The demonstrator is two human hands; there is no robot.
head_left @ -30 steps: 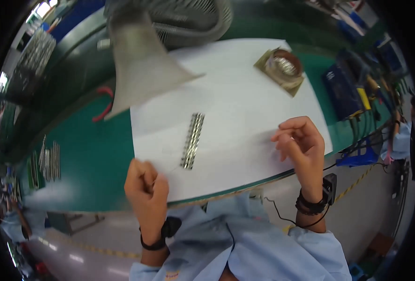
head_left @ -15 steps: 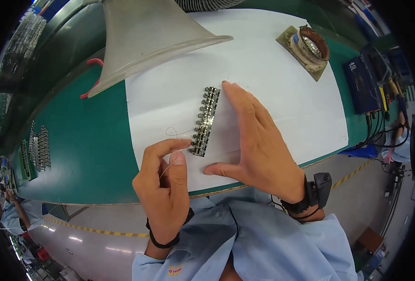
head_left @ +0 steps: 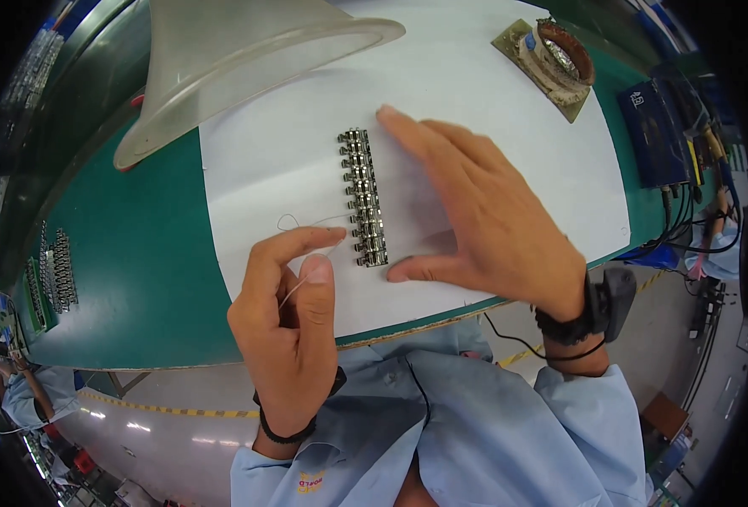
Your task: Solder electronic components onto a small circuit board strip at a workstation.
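A row of shiny metal clip-like parts (head_left: 363, 198) lies in a strip on the white paper, its small tabs pointing left. Close to its lower left side, my left hand (head_left: 285, 329) is closed around a thin silvery wire (head_left: 288, 222), whose far end curls in a small loop above the fingers. The index fingertip is beside the lowest tabs; whether it touches them I cannot tell. My right hand (head_left: 500, 224) is open on the strip's right, thumb and fingers spread wide near its two ends, holding nothing.
A translucent funnel-shaped hood (head_left: 247, 59) hangs over the far left of the white paper (head_left: 441, 68). A soldering-iron stand (head_left: 555, 63) sits far right, with a dark blue control box (head_left: 652, 135) beyond it. More metal strips (head_left: 57, 266) lie on the green mat (head_left: 137, 287).
The metal strip has turned counterclockwise, its top now tilting slightly left. My right hand stays spread beside it, and my left hand keeps the wire. The whole view has shifted somewhat.
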